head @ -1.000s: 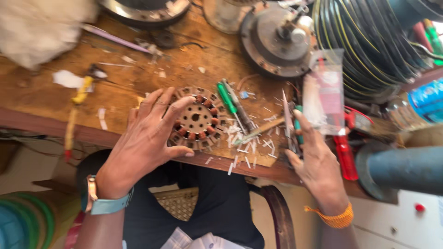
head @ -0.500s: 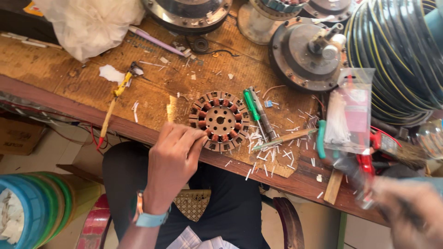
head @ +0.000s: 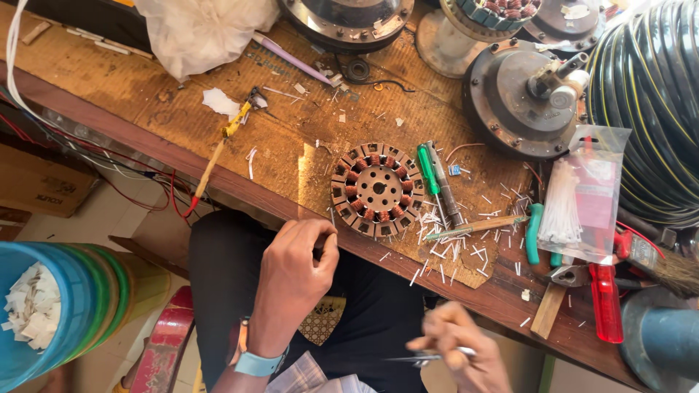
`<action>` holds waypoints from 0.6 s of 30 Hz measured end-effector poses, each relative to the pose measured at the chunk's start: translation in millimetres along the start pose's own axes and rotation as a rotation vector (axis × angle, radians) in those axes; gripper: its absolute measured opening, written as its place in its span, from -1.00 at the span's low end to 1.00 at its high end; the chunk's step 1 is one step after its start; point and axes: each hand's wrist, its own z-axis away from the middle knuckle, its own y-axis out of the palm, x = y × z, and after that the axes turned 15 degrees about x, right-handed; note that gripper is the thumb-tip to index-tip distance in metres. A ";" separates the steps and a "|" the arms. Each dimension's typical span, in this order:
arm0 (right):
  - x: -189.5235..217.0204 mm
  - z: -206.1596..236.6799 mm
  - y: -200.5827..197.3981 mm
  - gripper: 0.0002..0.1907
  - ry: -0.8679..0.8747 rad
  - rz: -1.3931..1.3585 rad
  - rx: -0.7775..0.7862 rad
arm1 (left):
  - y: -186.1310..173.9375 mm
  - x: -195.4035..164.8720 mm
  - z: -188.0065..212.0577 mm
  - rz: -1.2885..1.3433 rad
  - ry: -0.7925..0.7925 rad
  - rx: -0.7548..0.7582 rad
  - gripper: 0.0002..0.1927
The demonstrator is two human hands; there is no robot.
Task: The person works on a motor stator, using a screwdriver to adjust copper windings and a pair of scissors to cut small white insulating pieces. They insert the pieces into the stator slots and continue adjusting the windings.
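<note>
A round motor stator (head: 377,189) with copper windings lies on the worn wooden bench (head: 167,102), near its front edge. My left hand (head: 295,280), with a light blue wristband, hovers just below that edge. Its fingers are curled shut and clear of the stator. Lower down, over my lap, my right hand (head: 455,349) is blurred and pinches a thin metal tool (head: 411,357) that points left. Beside the stator lie a green-handled screwdriver (head: 428,169) and a thin wooden stick (head: 477,227). Several white paper slivers are scattered around them.
A dark motor housing (head: 524,102) and a striped black cable coil (head: 648,109) crowd the right. A clear bag of white strips (head: 582,196), a red-handled tool (head: 606,302) and a brush (head: 670,269) lie there too. A blue bucket (head: 80,306) of paper scraps stands lower left.
My left hand drew back off the stator to below the bench edge. My right hand moved from the right side of the bench down over my lap, now with a thin metal tool.
</note>
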 end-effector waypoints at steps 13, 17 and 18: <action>-26.8 -25.2 82.7 -0.49 0.114 0.232 -0.105 | -3.8 12.3 2.0 0.488 -0.278 0.058 -0.88; 29.9 -109.9 90.4 -0.62 0.139 0.746 -0.177 | 2.4 15.9 4.6 0.614 -0.327 0.064 -0.86; 38.6 -128.5 94.9 -0.59 0.083 0.813 -0.220 | 4.1 17.3 5.1 0.626 -0.319 0.068 -0.86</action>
